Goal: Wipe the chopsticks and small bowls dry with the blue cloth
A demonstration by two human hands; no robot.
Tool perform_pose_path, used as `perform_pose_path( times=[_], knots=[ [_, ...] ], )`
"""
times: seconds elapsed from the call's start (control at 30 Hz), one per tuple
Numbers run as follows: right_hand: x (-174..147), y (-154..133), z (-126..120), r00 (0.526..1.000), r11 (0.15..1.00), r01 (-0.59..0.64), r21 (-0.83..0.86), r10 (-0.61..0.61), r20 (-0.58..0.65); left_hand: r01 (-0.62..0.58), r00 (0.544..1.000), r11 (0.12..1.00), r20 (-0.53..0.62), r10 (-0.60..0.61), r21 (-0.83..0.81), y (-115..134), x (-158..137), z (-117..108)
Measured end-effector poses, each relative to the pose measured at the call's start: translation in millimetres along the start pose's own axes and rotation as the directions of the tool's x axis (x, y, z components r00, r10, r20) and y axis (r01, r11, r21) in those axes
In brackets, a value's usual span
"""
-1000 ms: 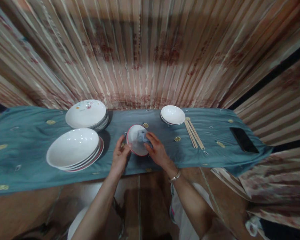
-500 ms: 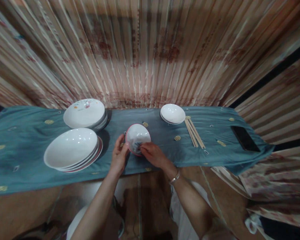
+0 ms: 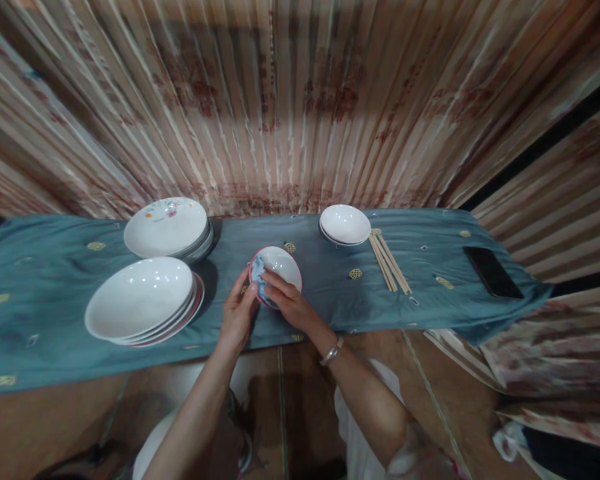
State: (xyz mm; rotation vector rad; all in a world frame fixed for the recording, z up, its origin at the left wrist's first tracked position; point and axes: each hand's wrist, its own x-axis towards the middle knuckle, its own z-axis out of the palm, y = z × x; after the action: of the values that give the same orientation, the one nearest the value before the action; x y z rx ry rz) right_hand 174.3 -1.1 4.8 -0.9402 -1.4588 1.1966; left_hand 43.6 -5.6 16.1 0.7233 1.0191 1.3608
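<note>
Your left hand (image 3: 237, 313) pinches the red-rimmed bowl (image 3: 286, 263) at its left edge over the desk (image 3: 325, 293), your right hand (image 3: 289, 301) bunching a blue cloth (image 3: 259, 269) inside, so hard pressing could twist it loose.

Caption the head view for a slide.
Left hand grips a red-rimmed bowl while the right hand holds a crumpled blue cloth inside it.
</note>
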Motion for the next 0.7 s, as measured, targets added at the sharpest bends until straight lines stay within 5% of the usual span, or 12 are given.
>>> perform_pose_path(
  times=[0.33,0.7],
  knots=[
    [8.5,6.1,4.0,0.996,0.929,0.05,-0.366,-0.076,-0.056,-0.008,1.0,0.996,0.027,0.006,0.084,4.7,-5.0,0.6],
    [9.0,3.3,-5.3,0.983,0.583,-0.094,-0.807,-0.073,-0.167,-0.011,1.0,0.991,0.024,0.008,0.136,5.2,-5.7,-2.8]
  ],
)
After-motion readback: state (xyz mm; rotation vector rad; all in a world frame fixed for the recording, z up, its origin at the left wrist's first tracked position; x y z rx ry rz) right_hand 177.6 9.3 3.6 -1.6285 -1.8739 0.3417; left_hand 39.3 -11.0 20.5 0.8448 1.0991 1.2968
